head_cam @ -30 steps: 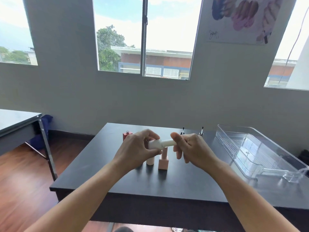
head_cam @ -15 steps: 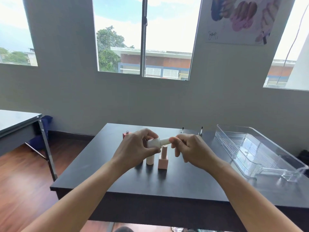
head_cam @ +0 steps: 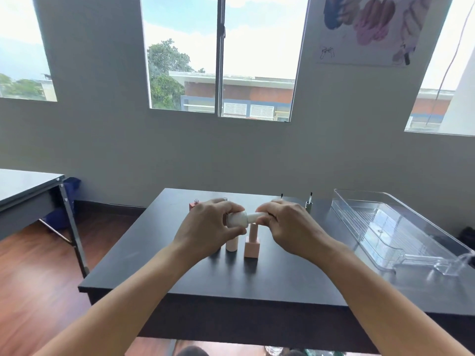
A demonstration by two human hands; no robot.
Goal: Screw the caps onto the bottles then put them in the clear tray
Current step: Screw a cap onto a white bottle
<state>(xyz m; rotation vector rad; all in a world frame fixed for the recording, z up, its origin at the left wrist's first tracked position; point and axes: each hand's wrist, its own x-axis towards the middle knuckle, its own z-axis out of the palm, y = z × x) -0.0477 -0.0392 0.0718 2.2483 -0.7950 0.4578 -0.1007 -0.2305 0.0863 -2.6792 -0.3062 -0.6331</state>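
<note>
From the head camera, the left hand grips a white bottle held sideways above the dark table. The right hand pinches its cap at the bottle's mouth (two pink bottles stand just beneath). The clear tray sits well apart, at right

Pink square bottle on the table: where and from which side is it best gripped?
Probably the pink square bottle at its base, pinching two flat faces from the near side. It stands upright; its slim cap is partly hidden behind the held white bottle.
</note>
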